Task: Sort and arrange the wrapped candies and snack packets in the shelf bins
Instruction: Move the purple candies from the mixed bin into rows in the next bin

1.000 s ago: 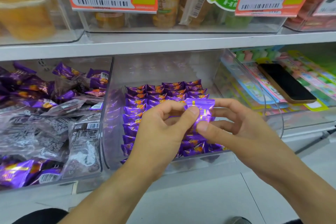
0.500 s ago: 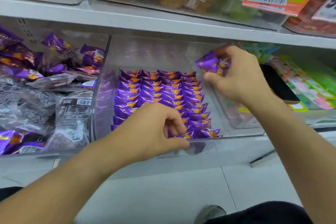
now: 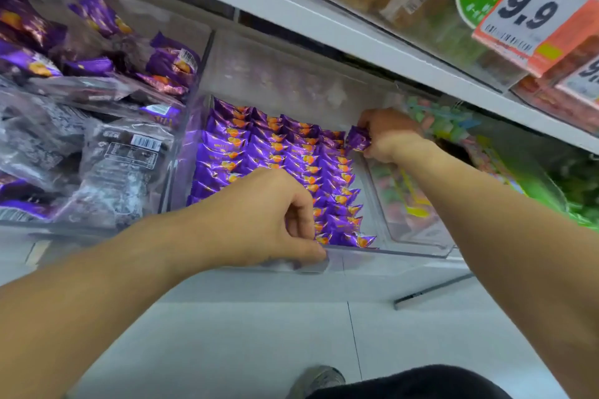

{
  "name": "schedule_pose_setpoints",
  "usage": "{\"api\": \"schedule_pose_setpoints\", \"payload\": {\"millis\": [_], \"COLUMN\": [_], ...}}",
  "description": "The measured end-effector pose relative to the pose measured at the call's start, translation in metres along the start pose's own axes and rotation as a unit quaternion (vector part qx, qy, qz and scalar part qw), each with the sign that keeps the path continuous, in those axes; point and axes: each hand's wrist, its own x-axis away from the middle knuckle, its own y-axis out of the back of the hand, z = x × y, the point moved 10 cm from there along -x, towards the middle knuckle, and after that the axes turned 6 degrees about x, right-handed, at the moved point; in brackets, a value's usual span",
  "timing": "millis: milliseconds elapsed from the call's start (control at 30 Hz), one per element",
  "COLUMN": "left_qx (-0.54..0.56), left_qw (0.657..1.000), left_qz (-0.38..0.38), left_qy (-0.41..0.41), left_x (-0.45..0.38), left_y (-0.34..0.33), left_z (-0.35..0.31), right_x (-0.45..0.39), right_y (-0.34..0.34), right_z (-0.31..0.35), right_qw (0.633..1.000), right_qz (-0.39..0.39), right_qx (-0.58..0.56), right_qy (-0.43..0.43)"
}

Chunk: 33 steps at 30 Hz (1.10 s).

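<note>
- The right hand (image 3: 387,136) reaches to the far right corner of the clear plastic middle bin (image 3: 356,256) and pinches a single purple foil-wrapped candy (image 3: 357,139) between curled fingers, held just over the back end of the rows.
- The neat rows of purple candies with orange print (image 3: 275,168) fill the floor of that bin, lying overlapped from back to front.
- The left hand (image 3: 259,220) rests at the bin's front lip, thumb along the rim and fingers curled down onto the nearest candies (whether it actually grips one, I cannot tell).
- The clear left bin (image 3: 191,100) holds a loose heap of purple packets and grey-black see-through snack bags (image 3: 113,155).
- To the right sits a clear bin of green and pink wrapped sweets (image 3: 437,126), blurred.
- On the white shelf (image 3: 324,26) above hangs an orange-and-white price tag reading 9.9 (image 3: 531,10).
- A grey shoe (image 3: 319,379) shows on the pale floor below.
</note>
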Motion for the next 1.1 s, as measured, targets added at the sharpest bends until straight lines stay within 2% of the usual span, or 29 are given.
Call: {"api": "schedule_pose_setpoints", "payload": {"millis": [267,433,533,700,1100], "left_qx": [0.003,0.005,-0.012,-0.014,-0.021], "left_qw": [1.000,1.000,1.000,1.000,1.000], "left_qz": [0.009,0.017,0.009,0.010,0.008], "left_qy": [-0.002,0.007,0.002,0.004,0.002], "left_x": [-0.001,-0.003,-0.004,-0.002,-0.001], "left_y": [-0.001,-0.003,-0.002,-0.002,-0.002], "left_z": [0.003,0.006,0.006,0.007,0.006], "right_x": [-0.021,-0.031,-0.032,-0.029,-0.024], "right_y": [0.006,-0.008,-0.019,-0.032,-0.024], "right_z": [-0.007,0.000,0.000,0.006,0.004], "right_qw": [0.999,0.999,0.997,0.996,0.996], "right_qz": [-0.037,-0.016,0.022,0.067,-0.009], "right_qx": [0.008,-0.035,-0.068,-0.056,-0.075], "right_qy": [-0.026,-0.018,-0.005,0.032,0.049]}}
